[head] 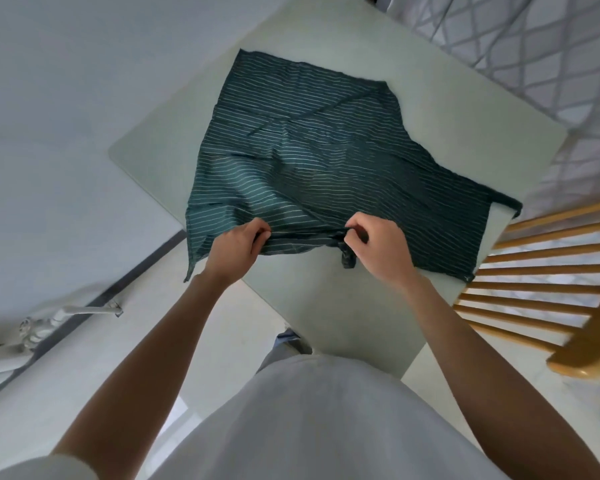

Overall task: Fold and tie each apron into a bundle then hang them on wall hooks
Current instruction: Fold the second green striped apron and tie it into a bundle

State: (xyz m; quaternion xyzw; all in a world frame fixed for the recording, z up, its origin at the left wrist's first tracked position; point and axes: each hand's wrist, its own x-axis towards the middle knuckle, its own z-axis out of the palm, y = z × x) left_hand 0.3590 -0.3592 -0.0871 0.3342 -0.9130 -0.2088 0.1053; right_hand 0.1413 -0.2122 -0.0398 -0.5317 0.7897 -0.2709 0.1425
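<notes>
A dark green apron with thin white stripes lies spread on the pale table, partly folded, with creases across its middle. My left hand pinches its near edge at the left. My right hand pinches the same near edge further right, beside a short dark strap end that hangs down. One apron corner droops over the table's left edge, and a tie runs off at the far right. No wall hooks are in view.
A wooden slatted chair stands close to the table's right side. A patterned grey rug covers the floor beyond. White bedding and a dark strip lie at the lower left. My white shirt fills the bottom.
</notes>
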